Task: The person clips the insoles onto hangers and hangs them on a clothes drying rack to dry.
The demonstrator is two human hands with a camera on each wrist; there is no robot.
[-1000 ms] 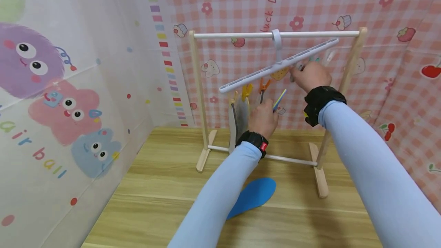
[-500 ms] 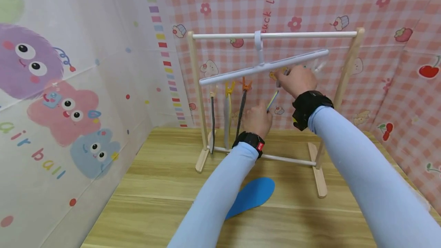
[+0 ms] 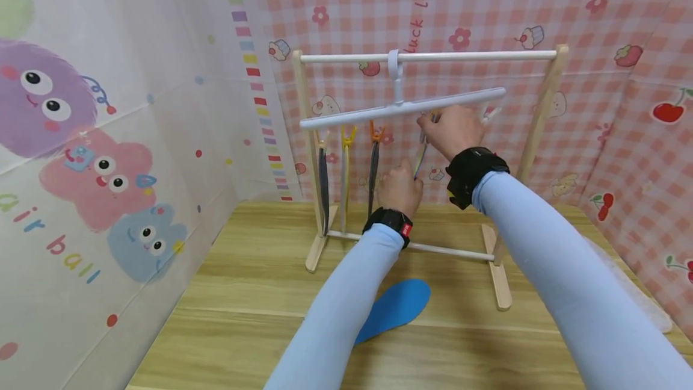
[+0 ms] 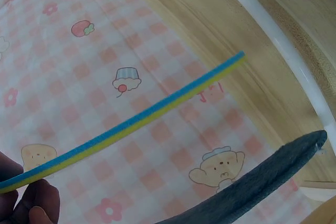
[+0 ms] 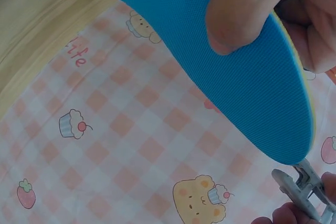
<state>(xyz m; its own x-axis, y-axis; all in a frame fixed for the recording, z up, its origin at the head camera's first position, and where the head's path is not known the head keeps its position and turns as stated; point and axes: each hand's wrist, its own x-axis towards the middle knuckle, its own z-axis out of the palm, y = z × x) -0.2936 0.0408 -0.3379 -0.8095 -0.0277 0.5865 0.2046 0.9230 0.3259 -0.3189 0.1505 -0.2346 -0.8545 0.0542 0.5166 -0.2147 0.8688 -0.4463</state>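
My left hand [image 3: 399, 188] grips a thin insole, its top blue [image 5: 247, 93] and its edge blue and yellow [image 4: 126, 124]; the thumb lies across the blue face. Just above, my right hand [image 3: 455, 131] pinches a grey clip [image 5: 302, 187] below the white hanger [image 3: 352, 117]. The clip's jaws stand spread at the insole's tip; whether the tip is between them I cannot tell. Further left along the hanger, a dark insole [image 3: 373, 170] hangs from an orange clip [image 3: 376, 133], a pale insole [image 3: 344, 188] from a yellow clip [image 3: 348, 136], and another dark insole [image 3: 324, 188] beside them.
The hanger hooks over the white rail [image 3: 476, 56] of a wooden rack and tilts up to the right. On the wooden table [image 3: 216, 312] a blue insole [image 3: 397, 309] lies in front of the rack. Something translucent [image 3: 628, 284] lies at the right. Patterned cloth stands behind.
The hanger has shifted left along the rail and become more level, its hanging insoles going left too. My right hand has come left and slightly down, closer to the insole in my left hand.
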